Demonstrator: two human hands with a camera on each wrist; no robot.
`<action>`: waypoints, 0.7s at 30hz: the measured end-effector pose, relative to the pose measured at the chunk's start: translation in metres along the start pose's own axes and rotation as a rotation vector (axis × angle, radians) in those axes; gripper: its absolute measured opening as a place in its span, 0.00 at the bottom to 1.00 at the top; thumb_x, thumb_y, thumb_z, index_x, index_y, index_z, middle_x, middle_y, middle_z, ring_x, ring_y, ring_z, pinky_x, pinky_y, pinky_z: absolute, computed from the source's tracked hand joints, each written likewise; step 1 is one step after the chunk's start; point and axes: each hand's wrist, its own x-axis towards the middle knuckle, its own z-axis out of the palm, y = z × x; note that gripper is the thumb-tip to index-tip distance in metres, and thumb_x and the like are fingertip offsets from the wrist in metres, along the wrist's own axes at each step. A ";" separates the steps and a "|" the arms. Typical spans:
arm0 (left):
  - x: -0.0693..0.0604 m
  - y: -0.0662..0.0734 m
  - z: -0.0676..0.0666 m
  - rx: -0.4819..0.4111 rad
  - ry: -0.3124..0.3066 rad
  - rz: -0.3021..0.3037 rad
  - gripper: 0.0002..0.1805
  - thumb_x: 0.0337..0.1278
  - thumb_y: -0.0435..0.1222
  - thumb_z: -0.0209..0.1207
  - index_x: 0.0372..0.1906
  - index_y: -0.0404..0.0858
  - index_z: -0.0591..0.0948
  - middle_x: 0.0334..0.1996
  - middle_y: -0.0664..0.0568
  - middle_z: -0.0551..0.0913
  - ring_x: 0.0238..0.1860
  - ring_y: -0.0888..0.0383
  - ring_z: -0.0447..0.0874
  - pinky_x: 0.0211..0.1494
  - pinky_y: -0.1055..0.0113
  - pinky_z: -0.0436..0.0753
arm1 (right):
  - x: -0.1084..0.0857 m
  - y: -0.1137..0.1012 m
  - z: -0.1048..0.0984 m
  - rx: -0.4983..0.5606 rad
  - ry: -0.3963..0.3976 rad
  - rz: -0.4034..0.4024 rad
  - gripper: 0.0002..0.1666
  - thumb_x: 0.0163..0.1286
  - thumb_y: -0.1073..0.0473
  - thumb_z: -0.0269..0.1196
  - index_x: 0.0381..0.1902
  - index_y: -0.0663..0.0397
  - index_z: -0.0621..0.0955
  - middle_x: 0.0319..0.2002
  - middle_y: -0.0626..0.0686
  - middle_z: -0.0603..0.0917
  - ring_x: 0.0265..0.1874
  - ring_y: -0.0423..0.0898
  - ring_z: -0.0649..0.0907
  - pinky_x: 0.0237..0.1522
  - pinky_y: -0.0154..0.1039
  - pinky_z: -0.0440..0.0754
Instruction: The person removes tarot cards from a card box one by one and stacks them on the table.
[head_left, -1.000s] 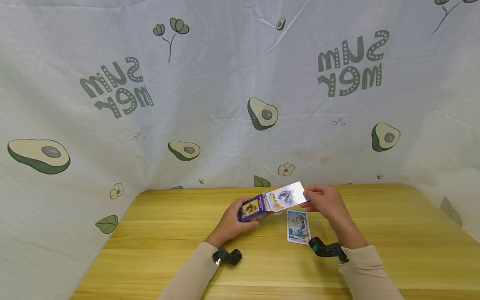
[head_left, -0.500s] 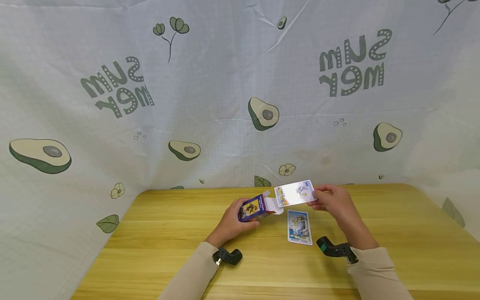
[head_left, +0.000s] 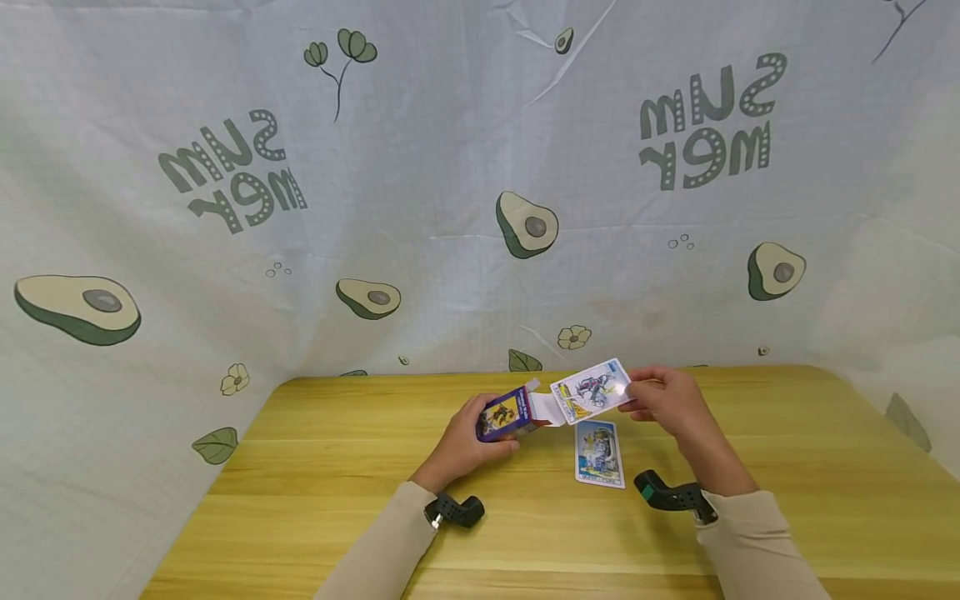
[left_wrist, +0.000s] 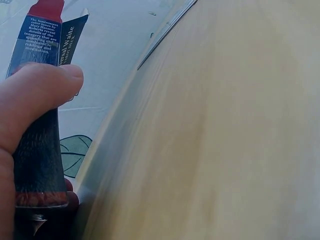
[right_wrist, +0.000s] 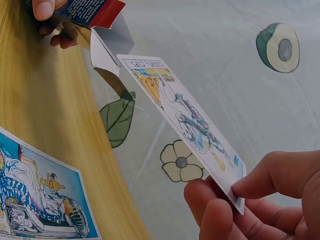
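In the head view my left hand point(head_left: 463, 448) grips a small purple card box point(head_left: 501, 417) above the table, its white end flap point(head_left: 547, 409) open toward the right. Its thumb lies along the printed side of the box point(left_wrist: 36, 150) in the left wrist view. My right hand point(head_left: 670, 403) pinches a tarot card point(head_left: 588, 393) by one end between thumb and fingers. That card, tilted and picture side up, is just beyond the flap; the right wrist view shows "Cups" lettering on it. A second tarot card point(head_left: 598, 455) lies face up on the table below it.
The yellow wood-grain table point(head_left: 337, 483) stretches under both arms. Behind it hangs a pale cloth point(head_left: 450, 167) printed with avocados, flowers and lettering. Black wrist cameras on the left arm point(head_left: 459, 511) and right arm point(head_left: 671, 497) stick out inward.
My right hand has drawn the card out of the box's mouth to the right, then tilted it so its picture shows with less glare. The left hand and box have barely moved.
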 end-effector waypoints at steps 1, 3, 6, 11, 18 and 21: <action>0.000 0.000 0.000 -0.001 0.000 0.000 0.39 0.45 0.49 0.72 0.64 0.49 0.69 0.52 0.57 0.73 0.49 0.58 0.72 0.52 0.63 0.73 | -0.006 -0.007 0.000 -0.004 -0.013 -0.007 0.26 0.69 0.59 0.56 0.59 0.72 0.70 0.54 0.72 0.76 0.36 0.58 0.86 0.38 0.40 0.83; 0.000 0.000 0.000 0.001 0.000 0.000 0.39 0.45 0.49 0.72 0.64 0.49 0.69 0.52 0.57 0.73 0.49 0.58 0.72 0.52 0.63 0.73 | -0.013 -0.015 0.001 -0.009 -0.015 -0.003 0.25 0.69 0.60 0.55 0.59 0.72 0.70 0.54 0.71 0.77 0.35 0.56 0.86 0.37 0.38 0.83; 0.000 0.000 0.000 0.008 0.001 0.001 0.39 0.45 0.49 0.72 0.64 0.49 0.69 0.52 0.57 0.73 0.48 0.59 0.72 0.52 0.63 0.73 | -0.017 -0.019 0.002 -0.019 -0.022 -0.008 0.24 0.70 0.61 0.54 0.60 0.72 0.69 0.53 0.72 0.77 0.32 0.53 0.85 0.36 0.36 0.83; 0.001 -0.001 0.000 0.016 0.004 0.007 0.39 0.45 0.49 0.72 0.64 0.48 0.70 0.52 0.57 0.74 0.48 0.59 0.72 0.51 0.63 0.73 | -0.016 -0.017 0.002 -0.023 -0.026 -0.017 0.25 0.69 0.62 0.53 0.60 0.71 0.67 0.53 0.72 0.77 0.32 0.55 0.85 0.34 0.35 0.83; 0.000 -0.002 0.000 0.009 0.000 0.003 0.39 0.46 0.49 0.72 0.64 0.49 0.69 0.52 0.57 0.73 0.49 0.58 0.72 0.52 0.63 0.73 | -0.015 -0.016 0.003 -0.079 -0.020 -0.060 0.24 0.69 0.62 0.53 0.60 0.70 0.68 0.49 0.71 0.78 0.31 0.54 0.84 0.32 0.34 0.82; 0.000 -0.002 0.000 0.008 0.000 0.000 0.39 0.45 0.49 0.72 0.64 0.49 0.69 0.52 0.57 0.73 0.49 0.59 0.72 0.52 0.63 0.73 | -0.015 -0.016 0.002 -0.106 -0.020 -0.069 0.24 0.69 0.63 0.53 0.60 0.70 0.68 0.48 0.70 0.78 0.31 0.52 0.83 0.33 0.34 0.82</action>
